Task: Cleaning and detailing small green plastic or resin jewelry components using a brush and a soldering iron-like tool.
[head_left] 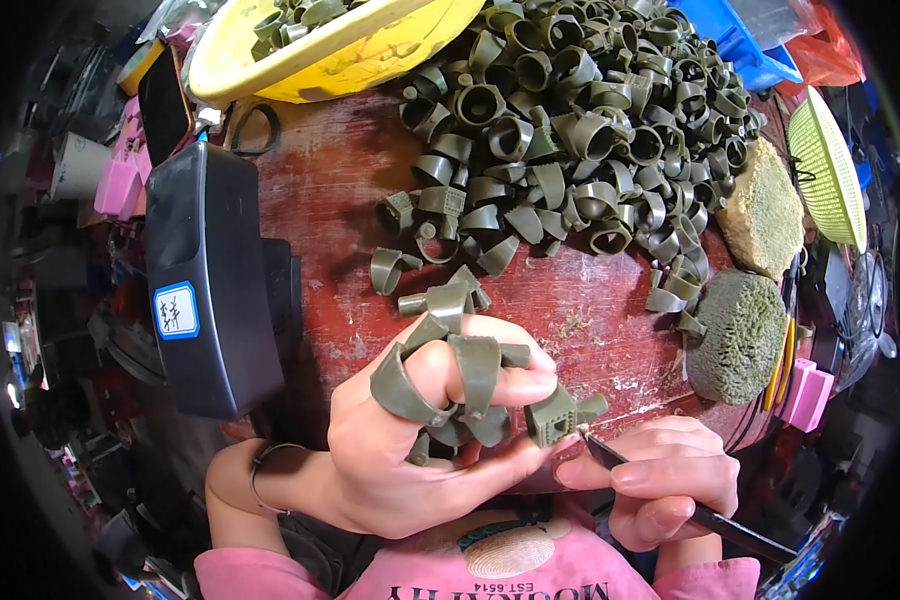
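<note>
My left hand is closed around several olive-green rings, some of them looped over its fingers. Between its thumb and fingertips it pinches one olive-green ring with a square, dotted face and a short stub. My right hand grips a slim knife with a dark handle. The knife's narrow tip touches the pinched ring, or comes very near it, close to the stub. Part of the ring cluster is hidden inside my left palm. Beyond my hands, a large heap of similar rings spreads over the red table.
At the far left a yellow basin holds more rings. A dark box with a label stands on the left. Two rough, sponge-like blocks lie on the right. Further right are a light-green sieve, a blue tray and pink blocks.
</note>
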The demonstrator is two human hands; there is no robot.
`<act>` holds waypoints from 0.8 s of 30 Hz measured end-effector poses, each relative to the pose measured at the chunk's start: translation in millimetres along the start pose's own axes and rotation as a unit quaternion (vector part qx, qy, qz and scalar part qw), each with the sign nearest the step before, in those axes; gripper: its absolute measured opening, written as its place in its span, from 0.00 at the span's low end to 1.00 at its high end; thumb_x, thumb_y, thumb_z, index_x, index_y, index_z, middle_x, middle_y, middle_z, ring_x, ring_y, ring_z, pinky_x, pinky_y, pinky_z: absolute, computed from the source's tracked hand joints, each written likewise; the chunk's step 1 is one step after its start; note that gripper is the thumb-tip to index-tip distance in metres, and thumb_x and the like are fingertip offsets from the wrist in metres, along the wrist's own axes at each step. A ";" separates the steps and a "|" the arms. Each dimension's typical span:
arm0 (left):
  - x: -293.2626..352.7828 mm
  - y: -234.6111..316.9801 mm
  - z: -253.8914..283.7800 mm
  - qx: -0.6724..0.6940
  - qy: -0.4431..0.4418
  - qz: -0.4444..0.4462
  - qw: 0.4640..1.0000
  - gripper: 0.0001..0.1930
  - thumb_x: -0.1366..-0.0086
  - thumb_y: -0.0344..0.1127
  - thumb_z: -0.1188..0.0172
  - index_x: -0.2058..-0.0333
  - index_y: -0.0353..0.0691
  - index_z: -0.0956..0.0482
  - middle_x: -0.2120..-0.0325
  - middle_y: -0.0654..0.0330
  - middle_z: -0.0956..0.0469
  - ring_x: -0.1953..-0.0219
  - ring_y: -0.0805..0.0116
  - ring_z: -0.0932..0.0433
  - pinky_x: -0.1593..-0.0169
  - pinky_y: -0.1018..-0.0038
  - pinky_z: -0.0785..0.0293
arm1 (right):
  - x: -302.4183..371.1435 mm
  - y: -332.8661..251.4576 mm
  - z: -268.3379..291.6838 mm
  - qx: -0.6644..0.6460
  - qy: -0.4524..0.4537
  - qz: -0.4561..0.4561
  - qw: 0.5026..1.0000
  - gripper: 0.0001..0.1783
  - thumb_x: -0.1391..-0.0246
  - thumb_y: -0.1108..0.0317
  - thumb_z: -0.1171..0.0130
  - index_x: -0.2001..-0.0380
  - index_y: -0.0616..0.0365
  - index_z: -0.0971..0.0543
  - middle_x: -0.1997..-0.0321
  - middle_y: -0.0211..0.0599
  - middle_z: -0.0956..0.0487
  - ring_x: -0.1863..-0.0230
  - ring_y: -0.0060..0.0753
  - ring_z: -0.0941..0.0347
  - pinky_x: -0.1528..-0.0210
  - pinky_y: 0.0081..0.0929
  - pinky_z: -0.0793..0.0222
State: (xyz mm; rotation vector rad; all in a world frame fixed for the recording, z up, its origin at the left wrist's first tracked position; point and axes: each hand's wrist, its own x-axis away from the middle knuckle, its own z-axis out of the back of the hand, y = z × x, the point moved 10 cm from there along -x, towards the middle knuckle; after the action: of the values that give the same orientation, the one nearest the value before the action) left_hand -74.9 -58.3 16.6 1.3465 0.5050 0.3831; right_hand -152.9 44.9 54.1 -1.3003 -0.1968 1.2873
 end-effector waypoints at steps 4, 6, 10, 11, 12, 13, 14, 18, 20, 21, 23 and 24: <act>-0.8 -1.1 -1.6 -0.006 -0.016 0.010 1.000 0.24 0.61 0.18 0.33 0.63 0.38 0.30 0.67 0.50 0.28 0.69 0.68 0.26 0.69 0.76 0.28 | 0.3 2.4 -0.5 -0.021 -0.011 -0.006 1.000 0.17 0.39 0.56 0.67 0.71 0.58 0.37 0.85 0.33 0.23 0.86 0.24 0.27 0.84 0.17 0.31; -0.7 1.5 -2.5 -0.004 -0.017 -0.004 1.000 0.24 0.60 0.18 0.33 0.63 0.38 0.30 0.66 0.50 0.29 0.68 0.68 0.26 0.69 0.77 0.29 | 0.9 0.3 -1.1 -0.015 -0.027 -0.003 1.000 0.17 0.39 0.56 0.66 0.69 0.59 0.36 0.84 0.35 0.23 0.85 0.26 0.26 0.84 0.19 0.29; -0.3 -1.1 -1.2 -0.006 -0.009 0.008 1.000 0.24 0.60 0.17 0.33 0.63 0.38 0.30 0.67 0.50 0.29 0.68 0.68 0.26 0.69 0.77 0.29 | 0.4 4.0 -2.8 -0.025 -0.029 -0.008 0.999 0.17 0.40 0.55 0.65 0.68 0.59 0.36 0.84 0.35 0.23 0.85 0.26 0.26 0.84 0.20 0.29; 0.4 -0.9 -1.7 -0.005 -0.007 0.006 1.000 0.23 0.60 0.17 0.33 0.63 0.38 0.30 0.67 0.50 0.29 0.68 0.68 0.26 0.69 0.76 0.28 | 1.2 3.3 -2.7 -0.023 -0.034 -0.011 0.999 0.17 0.40 0.55 0.65 0.68 0.59 0.36 0.84 0.35 0.23 0.85 0.26 0.26 0.84 0.20 0.29; 1.2 -0.5 -2.0 -0.004 -0.005 0.004 1.000 0.23 0.61 0.18 0.33 0.63 0.38 0.30 0.67 0.51 0.28 0.69 0.68 0.26 0.69 0.76 0.28 | 2.0 2.4 -2.9 -0.022 -0.040 -0.014 0.999 0.17 0.40 0.55 0.64 0.67 0.59 0.36 0.84 0.35 0.23 0.85 0.26 0.26 0.83 0.21 0.29; 0.9 -0.8 -2.2 -0.003 -0.005 0.004 1.000 0.23 0.61 0.18 0.33 0.63 0.38 0.30 0.67 0.51 0.28 0.69 0.68 0.26 0.69 0.76 0.28 | 1.8 1.7 -2.5 -0.022 -0.040 -0.015 0.999 0.17 0.40 0.55 0.64 0.67 0.59 0.36 0.84 0.35 0.23 0.85 0.26 0.26 0.83 0.21 0.29; 0.4 0.7 -2.1 -0.019 -0.004 -0.005 1.000 0.23 0.61 0.18 0.33 0.64 0.39 0.30 0.67 0.51 0.28 0.69 0.67 0.26 0.69 0.76 0.28 | 1.6 1.6 -2.7 -0.012 -0.042 -0.020 0.999 0.17 0.40 0.55 0.64 0.67 0.58 0.36 0.84 0.35 0.23 0.85 0.26 0.26 0.83 0.21 0.29; 0.0 4.0 0.0 -0.047 0.001 -0.013 0.999 0.23 0.62 0.19 0.31 0.65 0.39 0.29 0.68 0.52 0.28 0.69 0.66 0.25 0.69 0.75 0.28 | 1.1 2.8 -5.0 -0.018 -0.034 -0.014 0.999 0.16 0.40 0.55 0.64 0.67 0.57 0.36 0.84 0.35 0.23 0.85 0.26 0.26 0.84 0.21 0.29; -1.1 4.6 -0.1 -0.042 0.002 -0.023 0.999 0.23 0.62 0.19 0.31 0.65 0.39 0.29 0.68 0.52 0.28 0.68 0.66 0.25 0.69 0.75 0.28 | 1.0 2.3 -5.1 -0.013 -0.033 -0.012 0.999 0.16 0.40 0.55 0.64 0.67 0.57 0.36 0.84 0.34 0.23 0.85 0.26 0.26 0.84 0.21 0.29; -1.3 5.9 0.0 -0.039 0.003 -0.033 0.999 0.23 0.62 0.20 0.31 0.65 0.39 0.29 0.68 0.52 0.28 0.68 0.65 0.25 0.69 0.75 0.28 | 1.0 1.8 -4.9 -0.010 -0.032 -0.010 0.999 0.16 0.40 0.55 0.64 0.66 0.57 0.36 0.84 0.34 0.24 0.85 0.26 0.26 0.84 0.21 0.29; -0.4 5.5 -0.1 -0.044 -0.001 -0.031 0.999 0.24 0.62 0.20 0.31 0.65 0.39 0.29 0.68 0.52 0.28 0.68 0.65 0.25 0.69 0.75 0.28 | 1.6 1.3 -5.3 -0.007 -0.036 -0.009 0.999 0.16 0.40 0.55 0.64 0.66 0.58 0.36 0.85 0.34 0.24 0.85 0.26 0.26 0.84 0.21 0.29; 0.2 5.1 -0.6 -0.048 -0.005 -0.029 0.998 0.24 0.62 0.20 0.30 0.64 0.39 0.29 0.67 0.52 0.28 0.68 0.65 0.25 0.69 0.75 0.28 | 2.0 0.8 -5.9 -0.004 -0.039 -0.009 0.999 0.16 0.40 0.55 0.64 0.66 0.58 0.36 0.85 0.34 0.24 0.85 0.26 0.26 0.84 0.21 0.29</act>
State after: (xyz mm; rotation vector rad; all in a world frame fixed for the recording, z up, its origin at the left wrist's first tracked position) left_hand -74.9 -56.7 21.5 1.2374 0.5092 0.3494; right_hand -148.3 42.8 50.3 -1.2534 -0.2686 1.3244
